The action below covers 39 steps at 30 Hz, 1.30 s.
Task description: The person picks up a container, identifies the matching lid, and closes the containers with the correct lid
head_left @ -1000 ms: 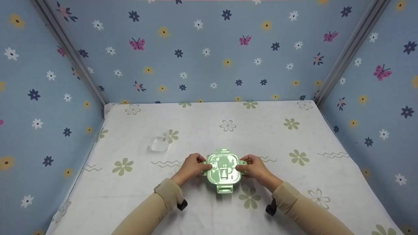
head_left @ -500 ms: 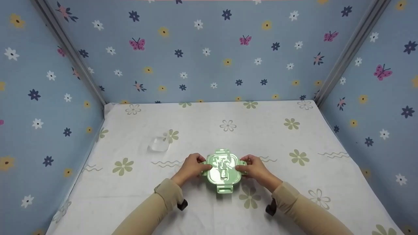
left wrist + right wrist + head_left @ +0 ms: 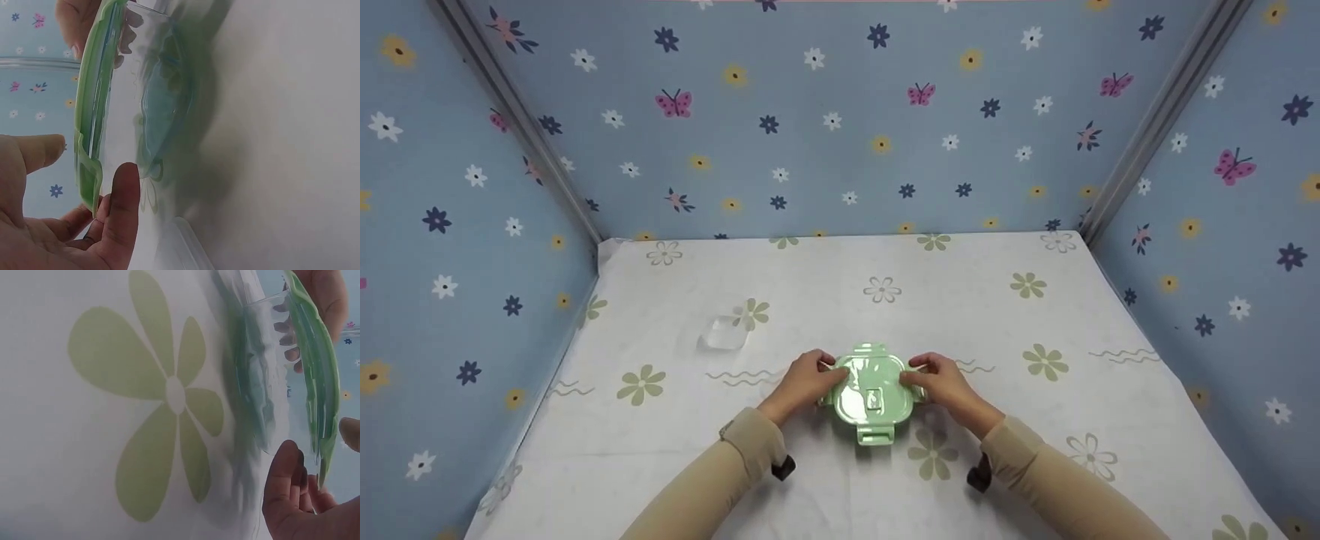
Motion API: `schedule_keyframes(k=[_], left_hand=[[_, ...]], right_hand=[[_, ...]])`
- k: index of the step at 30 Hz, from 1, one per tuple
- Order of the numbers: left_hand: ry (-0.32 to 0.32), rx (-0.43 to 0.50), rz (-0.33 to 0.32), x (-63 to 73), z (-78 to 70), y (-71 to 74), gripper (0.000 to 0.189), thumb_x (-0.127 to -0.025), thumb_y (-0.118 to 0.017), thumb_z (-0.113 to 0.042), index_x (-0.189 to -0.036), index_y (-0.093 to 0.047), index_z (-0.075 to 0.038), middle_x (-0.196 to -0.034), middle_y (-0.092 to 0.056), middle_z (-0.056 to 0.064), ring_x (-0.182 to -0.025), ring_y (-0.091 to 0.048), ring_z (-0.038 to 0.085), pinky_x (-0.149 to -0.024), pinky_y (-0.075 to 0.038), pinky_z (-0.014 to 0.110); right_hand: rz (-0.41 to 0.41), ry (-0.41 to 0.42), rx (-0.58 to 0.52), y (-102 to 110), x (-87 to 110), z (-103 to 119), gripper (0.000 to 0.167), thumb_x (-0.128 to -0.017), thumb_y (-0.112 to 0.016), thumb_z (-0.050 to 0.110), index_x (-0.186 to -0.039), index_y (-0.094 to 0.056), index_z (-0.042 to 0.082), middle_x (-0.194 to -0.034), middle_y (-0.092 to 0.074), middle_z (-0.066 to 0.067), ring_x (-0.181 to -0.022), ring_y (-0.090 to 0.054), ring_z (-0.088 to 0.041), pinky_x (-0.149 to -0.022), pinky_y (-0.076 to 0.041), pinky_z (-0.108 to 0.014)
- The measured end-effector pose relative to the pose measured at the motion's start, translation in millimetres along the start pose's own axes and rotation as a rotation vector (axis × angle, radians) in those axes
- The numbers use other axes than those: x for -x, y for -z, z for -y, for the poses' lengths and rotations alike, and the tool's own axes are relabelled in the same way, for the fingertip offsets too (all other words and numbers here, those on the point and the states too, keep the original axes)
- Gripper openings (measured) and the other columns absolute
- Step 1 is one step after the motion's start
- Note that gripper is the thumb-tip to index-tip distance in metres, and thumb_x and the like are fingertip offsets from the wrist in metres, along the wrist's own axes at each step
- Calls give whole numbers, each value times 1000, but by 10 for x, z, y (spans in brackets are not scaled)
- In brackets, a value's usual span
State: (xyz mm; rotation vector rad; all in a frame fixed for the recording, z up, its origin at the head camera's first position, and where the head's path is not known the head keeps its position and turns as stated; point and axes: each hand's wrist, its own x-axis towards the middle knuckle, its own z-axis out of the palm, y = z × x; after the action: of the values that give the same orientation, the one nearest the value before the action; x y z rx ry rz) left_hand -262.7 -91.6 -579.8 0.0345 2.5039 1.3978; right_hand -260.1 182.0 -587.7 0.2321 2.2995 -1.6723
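Observation:
A clear, squarish food container with a green lid (image 3: 874, 390) stands on the cloth in front of the person. Its lid has clip flaps on the sides; the left clip flap (image 3: 89, 183) and the right clip flap (image 3: 324, 464) stick outward. The left hand (image 3: 804, 382) has its fingers curled at the left flap, and its thumb (image 3: 45, 152) is slightly off the lid in the left wrist view. Mirroring it, the right hand (image 3: 949, 386) holds its fingers about the right flap, thumb (image 3: 350, 432) near the lid's edge. The clear wall (image 3: 125, 101) shows below the lid.
A small clear, see-through object (image 3: 726, 332) lies on the cloth to the left of the container. White flowered cloth (image 3: 960, 300) covers the table. Blue patterned walls (image 3: 840, 112) enclose the back and both sides.
Both thumbs have shifted slightly up and away from where they pressed the lid's side edges. The container stays nearly in place, and the view tilts very slightly.

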Motion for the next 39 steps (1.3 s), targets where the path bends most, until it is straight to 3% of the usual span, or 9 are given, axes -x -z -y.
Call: schedule_keyframes(k=[5,6,12,13,17,22,23,24,39], left_hand=[[-33,-11,-46,-67,-43,-49,43,-103,-65,-38,-119,-68,2,-112,-71,17,-100,-66,27,-89,-58,44],[-66,-5,-54,-169,69,-89,44,-104,-64,-42,-117,-69,0,-110,-71,14,-99,-66,25,-89,-57,42],[-96,-22,-56,-252,23,-163,41,-106,-60,-43,-108,-69,-3,-99,-70,11,-90,-64,23,-79,-55,37],[-71,-32,-59,-177,-103,-150,38,-105,-61,-38,-108,-69,-1,-99,-70,13,-90,-65,25,-80,-55,39],[-109,-56,-82,-278,-6,-211,44,-105,-63,-46,-107,-69,-3,-100,-70,12,-91,-65,24,-83,-56,40],[-87,-89,-93,-307,-8,-273,48,-105,-63,-52,-103,-68,-4,-96,-69,10,-87,-63,24,-78,-54,39],[-50,-100,-92,-249,-110,-266,45,-106,-64,-48,-103,-68,-4,-96,-69,11,-87,-63,25,-79,-54,39],[-42,-107,-92,-261,-104,-281,45,-107,-63,-49,-104,-68,-4,-97,-69,11,-87,-63,25,-79,-54,39],[-21,-128,-120,-293,-89,-326,48,-109,-60,-50,-108,-64,-2,-94,-66,10,-84,-60,22,-77,-52,36]], right_hand=[[-60,17,65,-60,-48,50,39,-96,-78,28,-123,-69,1,-101,-66,-8,-90,-59,-19,-70,-48,-26],[-66,15,71,-73,-59,53,39,-97,-77,29,-123,-69,1,-102,-66,-8,-91,-59,-19,-72,-48,-27],[-88,8,108,-147,-121,53,40,-100,-75,36,-120,-70,1,-104,-66,-9,-93,-59,-20,-74,-49,-27],[-91,13,113,-160,-131,54,40,-100,-75,37,-119,-69,1,-103,-66,-9,-92,-59,-20,-73,-49,-27],[-95,39,119,-213,-158,61,40,-102,-74,39,-115,-70,1,-100,-66,-9,-88,-59,-18,-71,-49,-26],[-120,30,145,-276,-177,60,39,-103,-71,42,-109,-69,4,-95,-64,-6,-85,-57,-17,-69,-47,-26],[-129,31,150,-287,-179,59,39,-103,-71,42,-107,-69,4,-94,-64,-6,-84,-57,-17,-68,-47,-26],[-137,33,155,-297,-181,58,38,-103,-70,42,-106,-68,4,-93,-63,-6,-83,-57,-17,-68,-47,-26],[-174,83,167,-347,-236,24,37,-109,-64,40,-94,-64,6,-85,-60,-4,-78,-55,-18,-65,-45,-27]])
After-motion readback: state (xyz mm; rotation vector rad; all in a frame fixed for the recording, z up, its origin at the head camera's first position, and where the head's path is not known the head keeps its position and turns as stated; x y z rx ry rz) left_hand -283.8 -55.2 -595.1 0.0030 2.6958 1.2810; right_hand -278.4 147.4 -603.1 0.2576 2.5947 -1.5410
